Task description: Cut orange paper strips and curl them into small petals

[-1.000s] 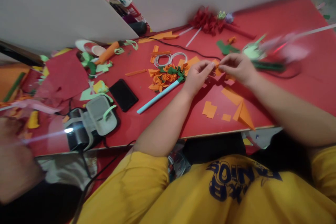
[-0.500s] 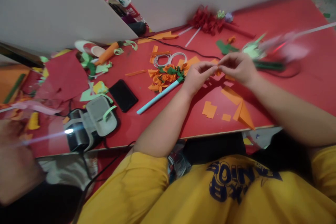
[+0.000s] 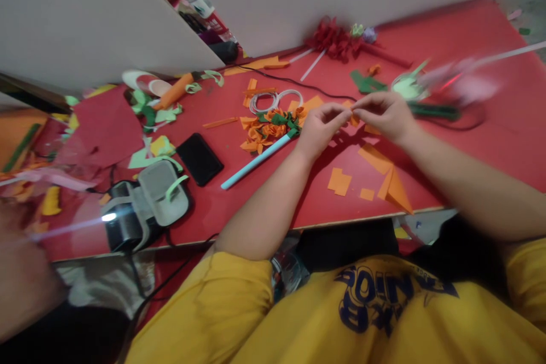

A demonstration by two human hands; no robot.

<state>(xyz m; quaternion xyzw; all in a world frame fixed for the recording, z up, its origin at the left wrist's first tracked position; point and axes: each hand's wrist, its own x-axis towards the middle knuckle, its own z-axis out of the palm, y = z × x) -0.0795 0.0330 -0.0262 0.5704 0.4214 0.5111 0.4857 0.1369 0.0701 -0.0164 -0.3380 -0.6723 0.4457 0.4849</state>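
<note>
Fingertips of the left hand [image 3: 322,128] and right hand [image 3: 386,116] have come closer together since a second ago. Biggest is the red bench [image 3: 469,34]. On it, orange paper flowers [image 3: 258,137] with a long blue stick [image 3: 258,162] lie just beside the left hand. Next come a black phone [image 3: 200,159], then small orange squares [image 3: 340,182] near the front edge. Both hands pinch a tiny bit of orange paper [image 3: 354,120] between them, above the bench.

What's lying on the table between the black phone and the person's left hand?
In the head view, a light-blue stick with orange paper flowers at one end lies between the black phone and the left hand.
</note>
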